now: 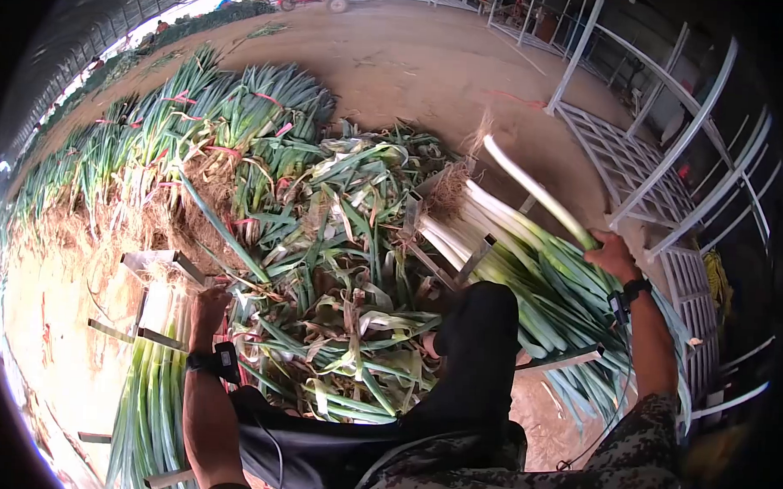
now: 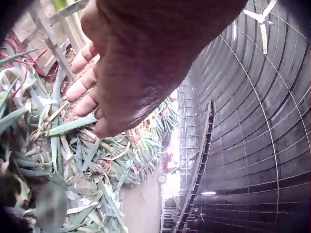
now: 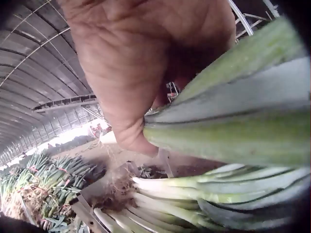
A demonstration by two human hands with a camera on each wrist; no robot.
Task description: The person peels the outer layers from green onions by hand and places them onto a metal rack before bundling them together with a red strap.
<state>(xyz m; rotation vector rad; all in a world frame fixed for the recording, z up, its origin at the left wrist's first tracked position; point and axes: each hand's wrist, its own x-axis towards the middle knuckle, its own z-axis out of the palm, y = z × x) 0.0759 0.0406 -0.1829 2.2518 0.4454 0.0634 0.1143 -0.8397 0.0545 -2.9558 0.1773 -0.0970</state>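
Clearly, right grip point(image 1: 613, 257) holds leek point(image 1: 536, 188); left grip point(image 1: 209, 310) loose near bundle point(image 1: 149, 387); wrist device point(image 1: 227, 362) seemingly marked, illegible.

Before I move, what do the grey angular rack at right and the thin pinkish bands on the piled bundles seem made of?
Grey angular rack: probably metal, smooth and dull, from its thin, straight, crisp bars. Thin pinkish bands: possibly plastic, from their bright colour; finish unclear.
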